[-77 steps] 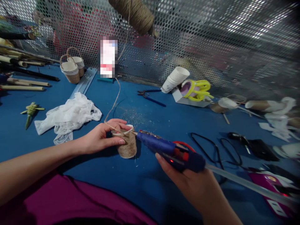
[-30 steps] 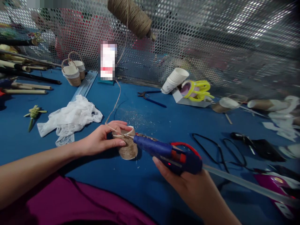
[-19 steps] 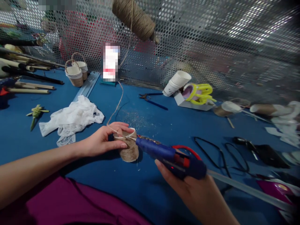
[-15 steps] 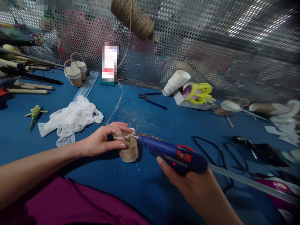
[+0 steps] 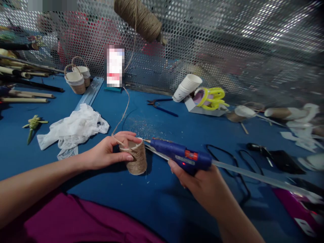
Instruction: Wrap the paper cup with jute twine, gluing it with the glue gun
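Observation:
A small paper cup (image 5: 137,161) wrapped in brown twine is upright on the blue table, its pale rim showing. My left hand (image 5: 117,148) pinches the cup's left side, fingers over the rim and thumb on the front. A loose strand of jute twine (image 5: 126,109) runs from under those fingers up to a large twine spool (image 5: 139,20). My right hand (image 5: 199,180) is wrapped round a blue hot glue gun (image 5: 177,152) with a red light lit. The gun's metal nozzle points left, close to the cup's rim. A clear glue stick (image 5: 243,170) sticks out of its back.
White lace (image 5: 78,126) lies left of the cup, with two small handled baskets (image 5: 76,82) behind it. Farther back are pliers (image 5: 162,106), stacked paper cups (image 5: 187,87) and yellow-handled scissors (image 5: 214,99). A black cord (image 5: 227,155) lies at right. A perforated metal panel stands behind.
The glue gun's nozzle has drawn back to the cup's outer right edge, and the gun has turned more level. The left hand keeps its hold on the cup. The whole view has shifted slightly.

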